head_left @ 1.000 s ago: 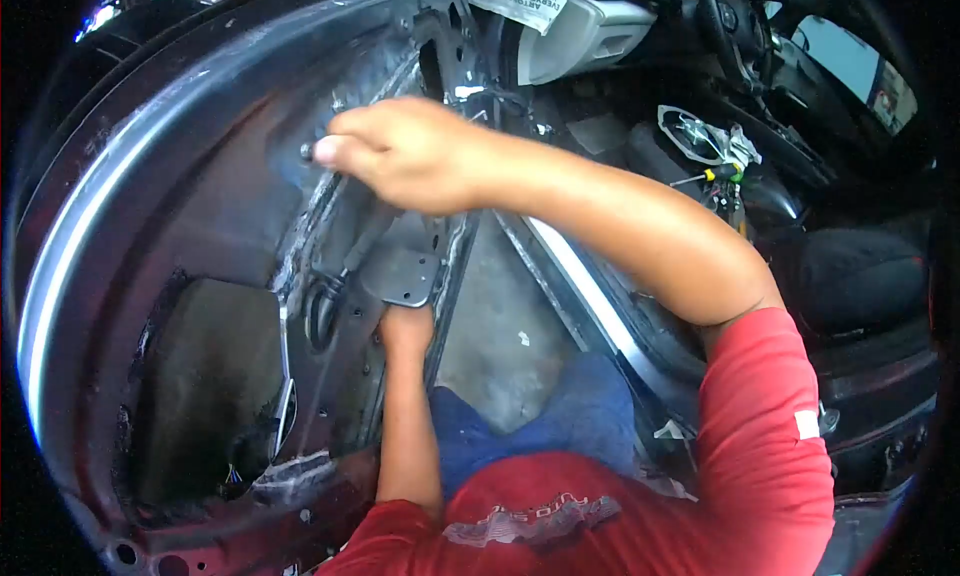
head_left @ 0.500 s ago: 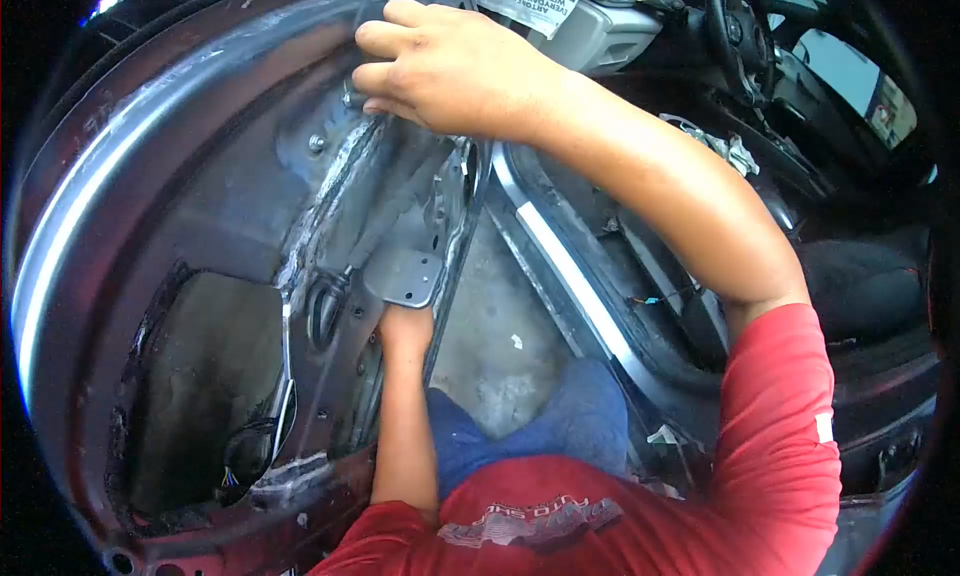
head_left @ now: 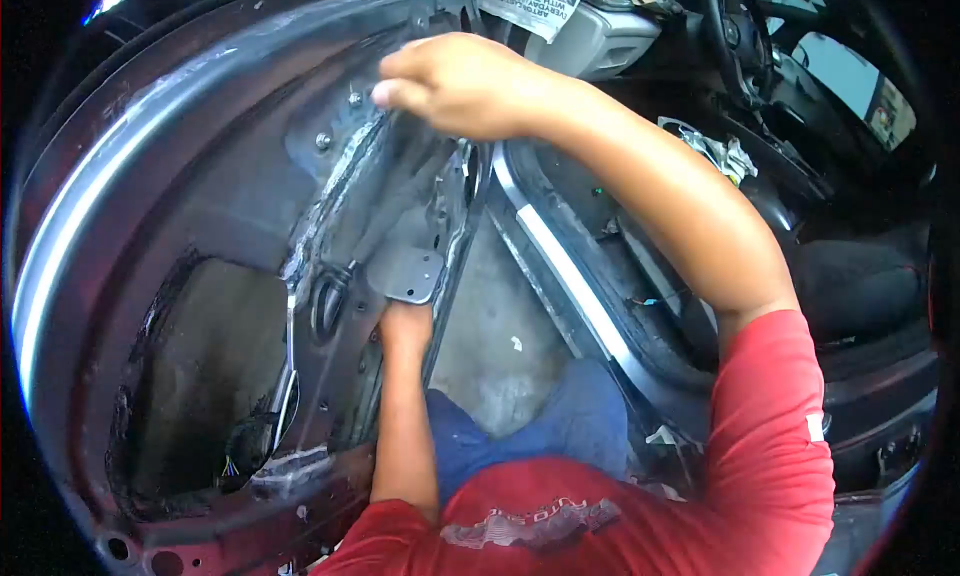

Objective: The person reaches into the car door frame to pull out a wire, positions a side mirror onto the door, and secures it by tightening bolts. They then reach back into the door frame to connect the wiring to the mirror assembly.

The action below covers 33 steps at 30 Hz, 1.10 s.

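Right hand at door, left hand behind bracket

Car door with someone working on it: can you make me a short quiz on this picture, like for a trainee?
1. True or false: the right hand lies spread flat and open against the door panel.
2. The left hand reaches up under: A the grey bracket; B a tyre; C a seat.
3. Fill in: the sleeve is ___.
Key: 1 false, its fingers are curled; 2 A; 3 red.
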Available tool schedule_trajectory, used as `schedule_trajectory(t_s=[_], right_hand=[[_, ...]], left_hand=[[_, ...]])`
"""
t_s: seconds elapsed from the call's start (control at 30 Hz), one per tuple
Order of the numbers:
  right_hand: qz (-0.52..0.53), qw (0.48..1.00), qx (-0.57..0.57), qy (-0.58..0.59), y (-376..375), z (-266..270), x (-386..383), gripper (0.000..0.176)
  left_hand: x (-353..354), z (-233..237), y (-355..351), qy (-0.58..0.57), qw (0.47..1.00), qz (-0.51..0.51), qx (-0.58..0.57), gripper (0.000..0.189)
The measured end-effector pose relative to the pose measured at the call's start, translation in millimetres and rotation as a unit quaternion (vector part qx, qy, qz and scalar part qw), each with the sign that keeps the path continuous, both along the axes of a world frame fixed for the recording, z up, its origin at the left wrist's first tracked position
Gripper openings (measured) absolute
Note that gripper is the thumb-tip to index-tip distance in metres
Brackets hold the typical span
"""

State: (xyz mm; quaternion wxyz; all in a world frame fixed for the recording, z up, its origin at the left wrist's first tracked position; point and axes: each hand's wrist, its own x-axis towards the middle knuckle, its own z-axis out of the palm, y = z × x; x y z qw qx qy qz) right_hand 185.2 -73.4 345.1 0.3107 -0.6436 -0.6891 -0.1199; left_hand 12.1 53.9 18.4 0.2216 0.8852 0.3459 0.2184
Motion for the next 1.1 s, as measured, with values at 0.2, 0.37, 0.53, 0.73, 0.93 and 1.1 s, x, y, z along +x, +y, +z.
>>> schedule_trajectory(t_s=[0.2,0.37,0.53,0.73,0.93,1.1], right_hand=[[-0.032,0.909,0.133,-0.393,0.8,7.9,-10.8,0.023],[-0.034,0.874,0.181,-0.45,1.0,3.2,-9.1,0.021],[0.026,0.947,-0.168,0.273,1.5,2.9,-23.4,0.035],[0.062,0.927,-0.171,0.328,-5.0,2.1,-16.4,0.038],[-0.088,0.952,0.078,-0.284,-1.6,7.0,-21.0,0.031],[-0.091,0.909,0.121,-0.388,2.8,2.8,-26.0,0.026]], left_hand=[[2.5,-3.8,0.3,-0.065,0.997,0.026,-0.039,0.049],[3.7,-5.5,0.0,-0.1,0.995,0.003,0.008,0.046],[3.0,-4.5,-0.8,-0.085,0.996,0.0,0.03,0.042],[0.2,3.8,-1.3,-0.046,0.999,0.011,-0.018,0.046],[-1.0,1.5,-2.1,-0.066,0.998,-0.008,-0.014,0.048],[0.9,-1.0,0.9,-0.06,0.998,0.004,-0.021,0.047]])
